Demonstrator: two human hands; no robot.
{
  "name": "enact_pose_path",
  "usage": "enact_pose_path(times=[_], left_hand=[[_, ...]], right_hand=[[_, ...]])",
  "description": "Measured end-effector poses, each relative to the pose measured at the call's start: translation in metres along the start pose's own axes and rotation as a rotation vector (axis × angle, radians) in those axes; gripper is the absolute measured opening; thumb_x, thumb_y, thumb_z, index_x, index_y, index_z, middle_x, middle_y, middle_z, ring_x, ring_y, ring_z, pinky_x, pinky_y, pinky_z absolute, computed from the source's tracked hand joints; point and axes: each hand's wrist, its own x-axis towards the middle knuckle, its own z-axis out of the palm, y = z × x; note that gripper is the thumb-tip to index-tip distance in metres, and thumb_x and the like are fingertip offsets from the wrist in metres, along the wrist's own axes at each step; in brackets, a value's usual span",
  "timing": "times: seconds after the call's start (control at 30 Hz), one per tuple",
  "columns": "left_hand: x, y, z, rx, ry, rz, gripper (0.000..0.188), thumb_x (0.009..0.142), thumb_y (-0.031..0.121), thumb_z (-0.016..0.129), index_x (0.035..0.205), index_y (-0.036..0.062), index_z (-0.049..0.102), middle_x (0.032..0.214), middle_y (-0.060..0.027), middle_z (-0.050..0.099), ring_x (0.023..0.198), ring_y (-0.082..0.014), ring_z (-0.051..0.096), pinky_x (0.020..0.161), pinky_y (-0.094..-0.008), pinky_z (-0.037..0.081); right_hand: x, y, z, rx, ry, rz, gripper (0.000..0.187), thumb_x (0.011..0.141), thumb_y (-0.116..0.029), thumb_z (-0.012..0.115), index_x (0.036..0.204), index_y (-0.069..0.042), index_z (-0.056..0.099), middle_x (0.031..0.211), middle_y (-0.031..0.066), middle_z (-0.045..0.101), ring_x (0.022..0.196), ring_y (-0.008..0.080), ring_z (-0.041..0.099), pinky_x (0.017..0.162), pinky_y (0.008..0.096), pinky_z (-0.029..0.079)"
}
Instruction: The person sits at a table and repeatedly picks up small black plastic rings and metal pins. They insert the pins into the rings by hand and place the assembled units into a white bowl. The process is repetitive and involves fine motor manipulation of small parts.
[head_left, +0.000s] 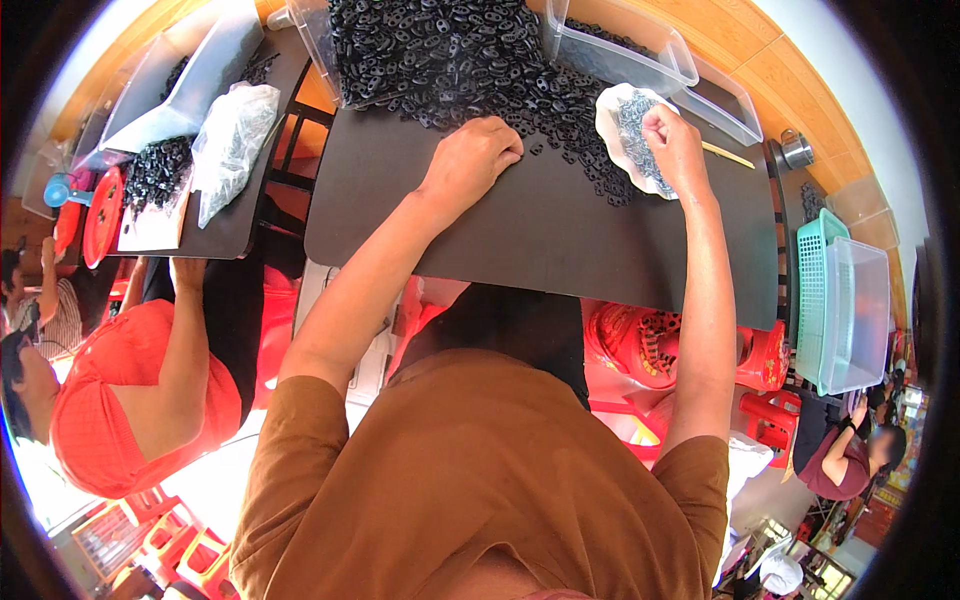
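Note:
A large heap of small black plastic pieces with holes [440, 60] covers the far part of the dark table [500, 235]. My left hand [475, 160] rests at the near edge of this heap with its fingers curled in; whatever they hold is hidden. Over a white scalloped bowl [608, 112] on the right, my right hand [675, 148] has its fingers pinched together. Small silvery metal pieces [633, 120] fill the bowl. What sits between the right fingertips is too small to make out. Loose black pieces [605, 180] trail from the heap to the bowl.
Clear plastic bins [640, 55] stand at the back right, near a thin yellowish stick [728, 154]. A green basket [815, 300] is at far right. On the left, a person in red [150, 390] sits at another table with black pieces and a plastic bag [232, 145].

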Motion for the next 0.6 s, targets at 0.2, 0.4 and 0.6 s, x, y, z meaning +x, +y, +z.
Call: enact_pose_path(times=[0.2, 0.4, 0.6], left_hand=[[0.001, 0.002, 0.006, 0.027, 0.011, 0.010, 0.012, 0.086, 0.012, 0.064, 0.096, 0.0080, 0.068, 0.098, -0.0081, 0.063, 0.094, -0.0294, 0.062, 0.081, -0.0393, 0.052], [0.004, -0.002, 0.003, -0.064, 0.011, -0.004, 0.012, 0.090, 0.014, 0.061, 0.097, 0.0050, 0.067, 0.095, -0.0096, 0.064, 0.089, -0.0266, 0.064, 0.078, -0.0357, 0.053], [0.007, 0.003, -0.007, -0.819, -0.085, -0.459, 0.013, 0.096, 0.012, 0.059, 0.101, 0.0011, 0.064, 0.095, -0.0063, 0.066, 0.084, -0.0122, 0.065, 0.074, -0.0257, 0.055]], right_hand=[[-0.010, -0.033, 0.012, 0.311, 0.070, -0.013, 0.014, 0.084, -0.004, 0.064, 0.098, -0.005, 0.067, 0.086, 0.0067, 0.070, 0.077, 0.0149, 0.067, 0.070, 0.0292, 0.052], [-0.021, -0.090, 0.051, 0.668, -0.154, 0.027, 0.008, 0.088, -0.004, 0.066, 0.095, -0.004, 0.066, 0.081, -0.0009, 0.066, 0.069, 0.0057, 0.059, 0.065, 0.0208, 0.049], [-0.028, -0.107, 0.077, 0.902, -0.186, 0.026, 0.011, 0.086, -0.001, 0.067, 0.097, -0.001, 0.065, 0.083, 0.0020, 0.067, 0.071, 0.0061, 0.060, 0.065, 0.0213, 0.051]])
